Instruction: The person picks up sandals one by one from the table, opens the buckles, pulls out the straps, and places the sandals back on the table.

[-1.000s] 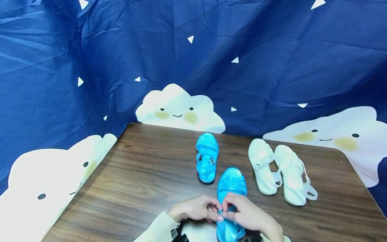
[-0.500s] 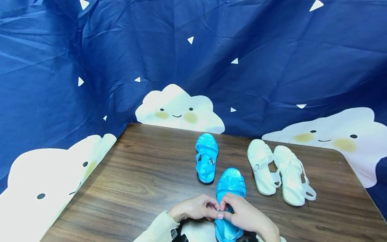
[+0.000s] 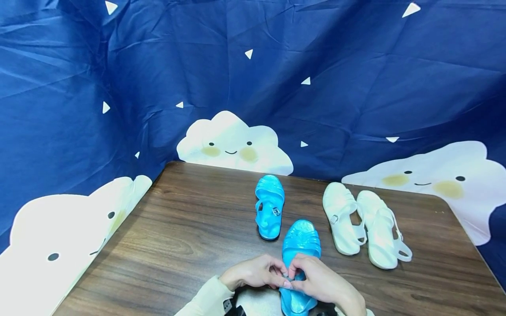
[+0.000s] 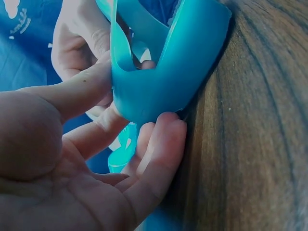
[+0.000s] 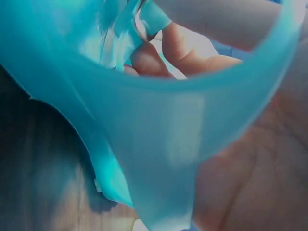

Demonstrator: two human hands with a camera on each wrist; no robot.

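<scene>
With fingers bent, pinching the strap of the near blue sandal from both sides: from 9 o'clock with the left hand, from 3 o'clock with the right hand, almost tip to tip over the sandal's 9 o'clock side. In the right wrist view, can make out a metal buckle by the fingertips, but cannot tell how far through it to place the strap. Lying on the wood-grained worktop, with its toe toward 12 o'clock and its heel toward 6, between the wrists. At 11 o'clock from it, can see a far blue sandal, toe also to 12 o'clock. Toward 2 o'clock, can see a white sandal and, close on its 3 o'clock side, its white twin, both pointing roughly to 11. Beyond, at 12 o'clock, can see a navy backdrop printed with smiling clouds.
</scene>
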